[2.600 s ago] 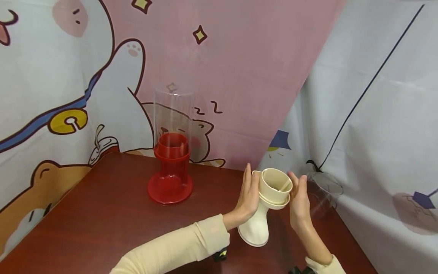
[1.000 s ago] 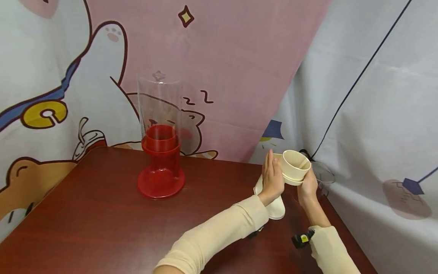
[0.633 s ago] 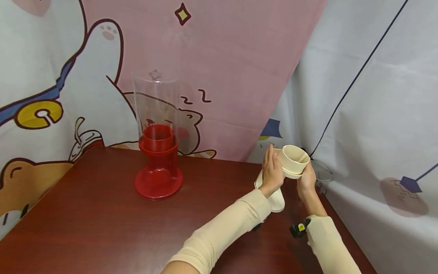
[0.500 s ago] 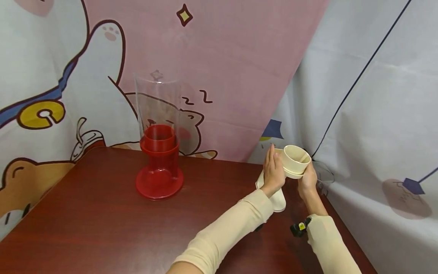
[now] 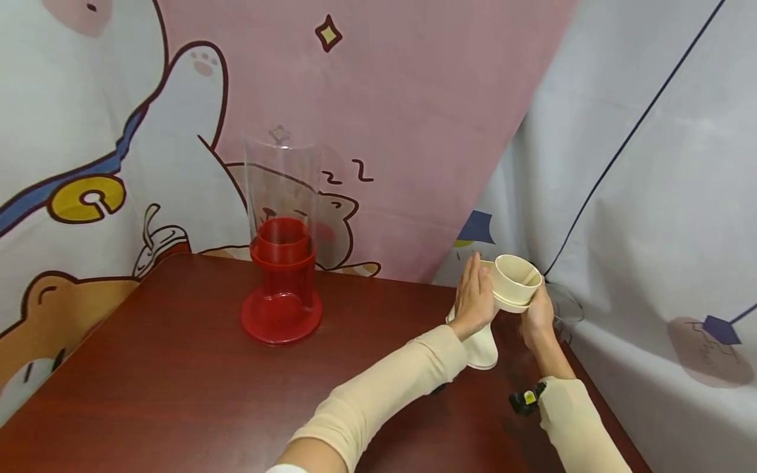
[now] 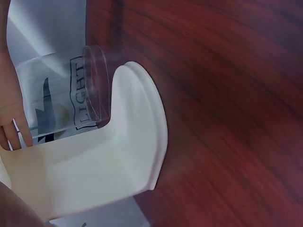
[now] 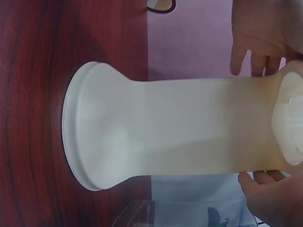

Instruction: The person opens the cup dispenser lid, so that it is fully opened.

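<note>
A cream stand (image 5: 481,347) with a round collar (image 5: 513,289) on top is between both hands in the head view. My left hand (image 5: 474,299) lies along its left side, fingers straight and pointing up. On the collar's right side my right hand (image 5: 538,315) touches it, some fingers hidden behind. The left wrist view has the stand's body (image 6: 71,175) with my right hand's extended fingers (image 6: 23,130) at its far edge. In the right wrist view, hands are on both sides of the stand (image 7: 184,125). Whether its base touches the table is unclear.
A red stand (image 5: 281,318) holding a tall clear cylinder (image 5: 282,177) is on the table (image 5: 195,368), left of centre. Another clear container (image 6: 57,94) with printing stands beside the cream stand, close to the right-hand curtain (image 5: 639,249). A patterned cloth hangs behind.
Since the earliest frame, the cream stand and both hands have moved right and toward the back edge. My right hand has come against the collar. In the last half second little has changed.
</note>
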A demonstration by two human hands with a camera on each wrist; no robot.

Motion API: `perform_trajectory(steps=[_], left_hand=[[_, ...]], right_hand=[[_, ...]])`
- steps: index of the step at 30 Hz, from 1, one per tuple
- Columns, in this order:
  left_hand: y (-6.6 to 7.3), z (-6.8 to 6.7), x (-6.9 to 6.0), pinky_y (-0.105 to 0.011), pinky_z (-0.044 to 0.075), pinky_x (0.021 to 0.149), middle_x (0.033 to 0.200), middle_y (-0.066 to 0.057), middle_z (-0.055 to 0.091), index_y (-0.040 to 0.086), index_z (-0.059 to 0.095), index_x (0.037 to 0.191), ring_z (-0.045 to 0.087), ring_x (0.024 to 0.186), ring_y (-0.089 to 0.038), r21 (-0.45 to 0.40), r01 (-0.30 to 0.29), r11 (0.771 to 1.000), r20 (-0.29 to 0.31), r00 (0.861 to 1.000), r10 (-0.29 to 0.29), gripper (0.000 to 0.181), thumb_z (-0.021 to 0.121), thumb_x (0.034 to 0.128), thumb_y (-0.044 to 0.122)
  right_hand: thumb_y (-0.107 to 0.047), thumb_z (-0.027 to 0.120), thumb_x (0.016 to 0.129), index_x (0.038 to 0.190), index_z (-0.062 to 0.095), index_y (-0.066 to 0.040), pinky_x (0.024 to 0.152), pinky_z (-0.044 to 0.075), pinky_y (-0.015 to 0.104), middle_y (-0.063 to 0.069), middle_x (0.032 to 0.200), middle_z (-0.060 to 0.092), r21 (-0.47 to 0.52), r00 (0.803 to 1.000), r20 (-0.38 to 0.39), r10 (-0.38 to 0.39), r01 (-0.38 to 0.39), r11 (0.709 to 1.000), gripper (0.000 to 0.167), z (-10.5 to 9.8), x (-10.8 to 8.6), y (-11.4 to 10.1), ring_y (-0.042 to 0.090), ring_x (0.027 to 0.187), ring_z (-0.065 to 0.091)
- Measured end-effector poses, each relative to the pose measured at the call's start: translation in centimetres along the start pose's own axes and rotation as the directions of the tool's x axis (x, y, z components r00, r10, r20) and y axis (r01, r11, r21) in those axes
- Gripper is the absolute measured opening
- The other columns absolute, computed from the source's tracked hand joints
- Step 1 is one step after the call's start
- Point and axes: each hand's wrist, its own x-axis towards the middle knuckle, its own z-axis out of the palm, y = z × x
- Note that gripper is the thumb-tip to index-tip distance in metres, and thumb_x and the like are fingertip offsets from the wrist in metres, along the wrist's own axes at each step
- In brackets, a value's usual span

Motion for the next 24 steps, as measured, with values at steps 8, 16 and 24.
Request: perform_trajectory(steps=[8, 16, 24], left_hand=[[-1.4, -4.0, -0.8, -0.045, 0.017, 0.125, 0.168, 0.000, 0.014, 0.016, 0.014, 0.161, 0.015, 0.155, -0.018, 0.005, 0.023, 1.000, 0.084, 0.996, -0.024, 0.066, 0.016, 0.1067, 0.053], [-3.0, -7.7, -2.4, -0.044, 0.018, 0.125, 0.168, -0.001, 0.013, 0.016, 0.012, 0.161, 0.015, 0.155, -0.020, 0.001, 0.106, 0.994, 0.092, 0.990, -0.106, 0.073, 0.017, 0.1042, 0.061], [-2.3, -10.3, -5.1, -0.042, 0.016, 0.125, 0.168, -0.005, 0.012, 0.012, 0.012, 0.161, 0.014, 0.155, -0.021, -0.022, 0.081, 0.997, 0.160, 0.984, -0.076, 0.074, 0.014, 0.1047, 0.060]], right_hand=[[-0.060, -0.001, 0.101, 0.161, 0.004, -0.013, 0.125, 0.010, 0.026, 0.000, 0.166, 0.019, -0.119, 0.965, 0.263, 0.018, 0.014, 0.993, 0.076, -1.9, -1.8, -0.7, 0.012, 0.154, 0.013], [-0.062, -0.002, 0.100, 0.157, -0.018, -0.006, 0.125, -0.007, 0.030, 0.011, 0.166, -0.019, -0.110, 0.941, 0.333, 0.058, -0.023, 0.994, 0.081, -2.2, -3.7, -1.8, 0.023, 0.154, -0.015], [-0.060, 0.000, 0.101, 0.153, -0.024, -0.002, 0.124, -0.013, 0.033, 0.018, 0.162, -0.026, -0.079, 0.935, 0.351, 0.047, -0.020, 0.997, 0.082, -1.4, -6.5, -1.9, 0.026, 0.152, -0.023]])
